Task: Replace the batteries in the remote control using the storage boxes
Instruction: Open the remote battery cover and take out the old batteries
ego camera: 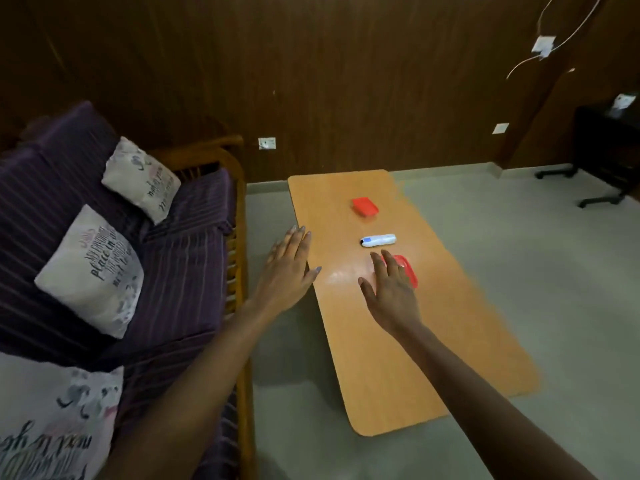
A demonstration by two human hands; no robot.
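Observation:
A white remote control (378, 240) lies across the middle of an orange wooden table (398, 341). Beyond it sits a red storage box (365, 206). A second red storage box (408, 271) lies nearer, partly hidden behind my right hand (389, 292). That hand is stretched out flat over the table, fingers spread, holding nothing. My left hand (289, 268) hovers open over the table's left edge, fingers spread, also holding nothing. Whether either hand touches the table I cannot tell.
A wooden sofa (239, 237) with purple striped cushions and several printed pillows (91, 271) stands left of the table. Grey floor (519, 254) surrounds the table. A dark wheeled stand (606, 157) is at the far right against the wood-panelled wall.

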